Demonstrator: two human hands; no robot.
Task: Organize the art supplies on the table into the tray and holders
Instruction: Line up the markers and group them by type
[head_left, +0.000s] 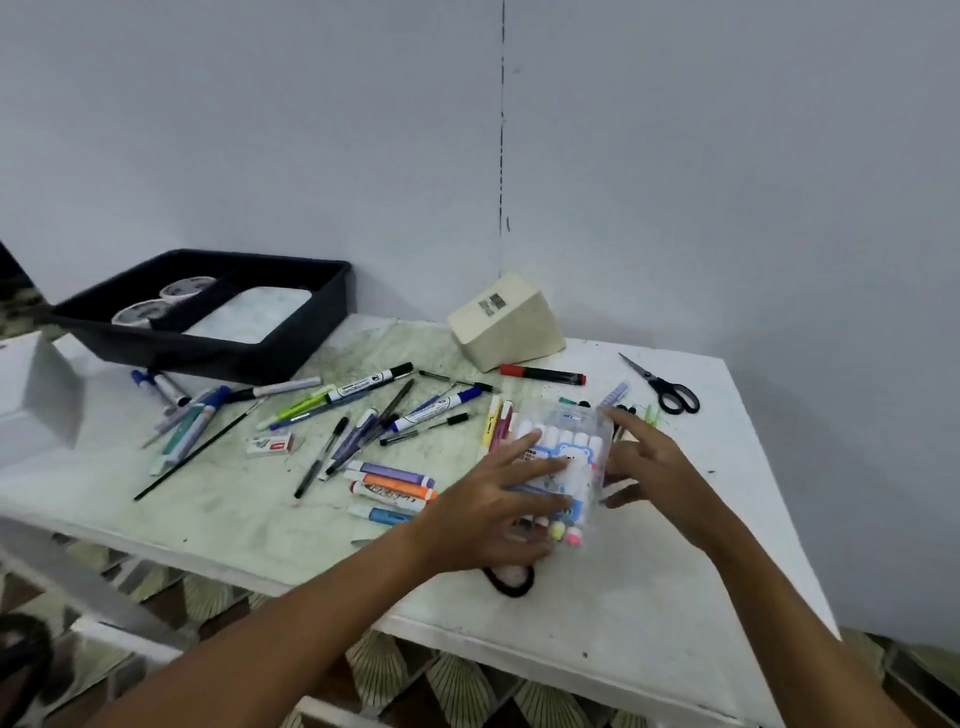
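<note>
On the white table (649, 613) almost everything is still loose — markers, pens and a brush lie scattered between the dark tray (208, 353) at the far left corner and the scissors (662, 387) near the right edge. The tray holds only two round holders (161, 304) and a pale insert, so the sorting looks barely begun. Both hands are on a clear marker case (563, 467) in the middle: the left hand (488, 514) lies over its near side with fingers spread along it, and the right hand (649, 462) touches its far side with fingers extended — neither is clearly curled round it. A cream block (506, 325) stands by the wall. Open room lies along the near right of the table; the route to the tray crosses the pen clutter.
</note>
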